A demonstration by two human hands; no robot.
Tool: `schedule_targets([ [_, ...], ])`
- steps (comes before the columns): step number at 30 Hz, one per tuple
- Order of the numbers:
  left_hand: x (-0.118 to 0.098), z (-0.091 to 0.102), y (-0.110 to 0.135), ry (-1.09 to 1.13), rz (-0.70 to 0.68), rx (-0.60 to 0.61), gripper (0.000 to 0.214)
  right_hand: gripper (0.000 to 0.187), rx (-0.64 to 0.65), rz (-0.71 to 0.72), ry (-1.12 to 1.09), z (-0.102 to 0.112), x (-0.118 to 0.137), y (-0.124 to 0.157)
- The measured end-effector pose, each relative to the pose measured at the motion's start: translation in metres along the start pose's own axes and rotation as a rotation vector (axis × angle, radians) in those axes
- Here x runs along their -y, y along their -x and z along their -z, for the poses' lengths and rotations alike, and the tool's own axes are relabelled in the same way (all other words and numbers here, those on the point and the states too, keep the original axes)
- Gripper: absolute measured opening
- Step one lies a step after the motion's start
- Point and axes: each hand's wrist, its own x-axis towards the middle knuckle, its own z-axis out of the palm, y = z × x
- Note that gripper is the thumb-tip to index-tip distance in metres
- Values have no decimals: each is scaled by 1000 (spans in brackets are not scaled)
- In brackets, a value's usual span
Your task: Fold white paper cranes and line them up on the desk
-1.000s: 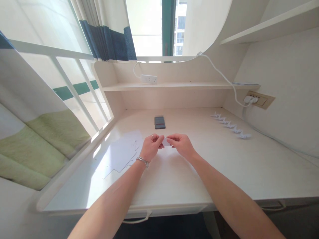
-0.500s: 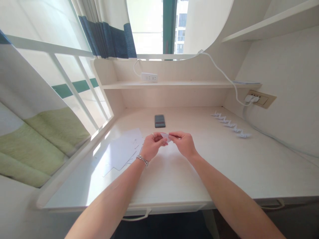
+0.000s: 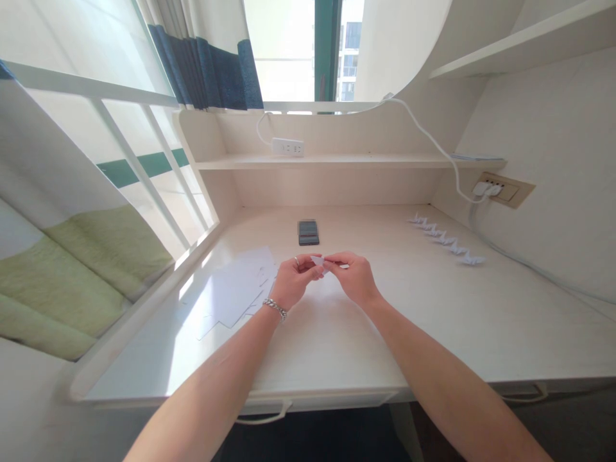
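Observation:
A small folded piece of white paper [image 3: 318, 260] is held above the middle of the desk, partly hidden by fingers. My left hand [image 3: 297, 280] pinches it from the left; a ring and a silver chain bracelet show on that side. From the right, the fingertips of my right hand [image 3: 353, 274] close on the same paper. Several white paper cranes [image 3: 447, 240] stand in a slanting row at the back right of the desk. Flat sheets of white paper [image 3: 235, 289] and small scraps lie to the left of my hands.
A dark phone [image 3: 308, 232] lies on the desk [image 3: 332, 359] just beyond my hands. On the low shelf [image 3: 337, 160] rests a white power strip [image 3: 287, 147]. A white cable [image 3: 433, 138] runs down to the wall socket [image 3: 509, 190]. Curtain and railing border the left.
My right fingers have shifted slightly left over the folded paper, covering more of it. Both hands keep their grip. The view has tilted very slightly.

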Motion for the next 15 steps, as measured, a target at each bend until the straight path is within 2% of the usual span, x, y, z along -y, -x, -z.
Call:
schedule_targets([
  [8, 0, 0, 0, -2, -3, 1, 38, 18, 39, -10, 5, 0, 0, 0],
  [15, -1, -1, 0, 12, 4, -9, 40, 15, -20, 14, 25, -2, -1, 0],
])
